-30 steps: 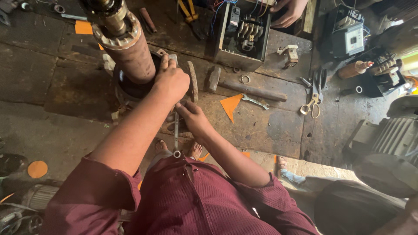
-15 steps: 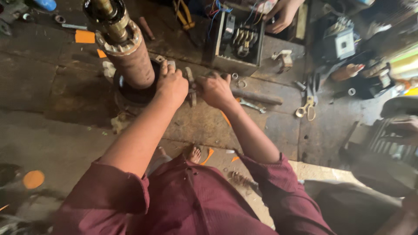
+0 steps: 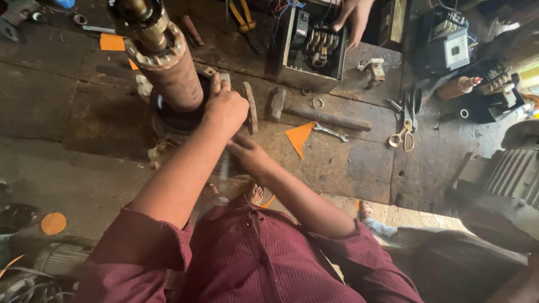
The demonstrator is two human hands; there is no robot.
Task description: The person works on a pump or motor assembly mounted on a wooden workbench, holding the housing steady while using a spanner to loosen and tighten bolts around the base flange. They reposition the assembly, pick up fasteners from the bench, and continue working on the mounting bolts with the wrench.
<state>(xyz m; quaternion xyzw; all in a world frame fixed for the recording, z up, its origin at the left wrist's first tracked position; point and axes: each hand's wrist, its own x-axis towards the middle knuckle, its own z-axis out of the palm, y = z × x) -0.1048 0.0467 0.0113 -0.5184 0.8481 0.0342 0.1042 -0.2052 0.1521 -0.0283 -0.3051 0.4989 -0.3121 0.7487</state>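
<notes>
The tall rust-brown cylindrical motor shaft assembly [image 3: 163, 56] is standing upright on the worn wooden floor [image 3: 67, 112], its base sitting in a dark round metal housing [image 3: 179, 120]. The person's left hand [image 3: 225, 106] is resting against the right side of that cylinder at its base, fingers curled in a loose fist with the thumb pointing up along the metal; whether it is gripping anything cannot be told. The right hand [image 3: 247, 154] is lying just below and right of the cylinder's base, fingers stretched towards a thin blurred metal rod [image 3: 224, 168], partly hidden under the left forearm, so its hold cannot be told.

Right of the cylinder, a hammer with a dark steel head and wooden handle [image 3: 314, 115] is lying flat, with an orange triangular paper scrap [image 3: 299, 136] and a small silver spanner [image 3: 330, 132] just below it. Further right, yellow-handled scissors [image 3: 405, 120] are lying near the floor's edge. Above the hammer, another person's hand [image 3: 351, 12] is touching a grey open electrical switch box [image 3: 311, 50].
</notes>
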